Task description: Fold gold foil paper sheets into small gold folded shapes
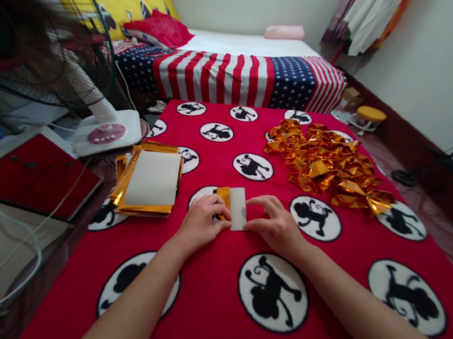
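Observation:
A small sheet of gold foil paper (pixel 238 208), pale on its back and folded so a gold strip shows on the left, lies on the red cloth between my hands. My left hand (pixel 207 216) pinches its left edge between thumb and fingers. At the right edge, the thumb and forefinger of my right hand (pixel 274 221) touch the paper with a gap between them. To the left is a stack of gold foil paper (pixel 153 179), pale side up. Many folded gold foil pieces (pixel 325 162) lie heaped on the right.
The table wears a red cloth (pixel 212 316) with black monkey figures in white circles. A white fan (pixel 107 131) stands beyond the stack at the left, near a red-topped cabinet (pixel 39 174). Behind is a bed (pixel 234 74); a yellow stool (pixel 370 114) is at the right.

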Available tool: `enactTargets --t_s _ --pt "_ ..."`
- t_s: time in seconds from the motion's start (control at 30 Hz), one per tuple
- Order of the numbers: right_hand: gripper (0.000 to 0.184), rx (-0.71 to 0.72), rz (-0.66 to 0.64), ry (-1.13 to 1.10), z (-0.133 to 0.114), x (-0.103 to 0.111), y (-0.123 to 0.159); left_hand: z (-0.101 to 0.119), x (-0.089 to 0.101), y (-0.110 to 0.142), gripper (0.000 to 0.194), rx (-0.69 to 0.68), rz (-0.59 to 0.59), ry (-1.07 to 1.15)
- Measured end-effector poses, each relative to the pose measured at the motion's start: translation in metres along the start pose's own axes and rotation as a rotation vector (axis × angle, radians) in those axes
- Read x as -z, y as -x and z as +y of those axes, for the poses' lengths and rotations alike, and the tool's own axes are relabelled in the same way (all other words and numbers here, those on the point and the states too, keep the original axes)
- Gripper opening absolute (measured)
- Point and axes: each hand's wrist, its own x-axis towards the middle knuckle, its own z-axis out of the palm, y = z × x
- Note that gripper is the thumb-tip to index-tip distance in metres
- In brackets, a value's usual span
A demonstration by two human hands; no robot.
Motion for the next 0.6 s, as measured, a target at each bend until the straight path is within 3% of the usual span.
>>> enactTargets --t_s 0.17,0.4,0.5,0.6 --pt "0.020 0.042 -0.031 -0.025 -0.001 -0.002 -0.003 -0.001 0.000 0.001 0.004 -0.004 0.031 -0.016" --pt "0.016 0.020 -0.071 -0.107 0.004 -0.006 -0.005 0.010 -0.011 0.010 0.006 0.115 0.124 -0.085" --pt "0.018 -0.044 -0.076 -0.109 0.004 -0.005 -0.003 0.011 -0.011 0.010 0.008 0.135 0.122 -0.084" --pt "0.036 -0.196 -0.040 -0.100 0.000 -0.004 -0.002 0.010 -0.011 0.010 0.008 0.138 0.111 -0.081"
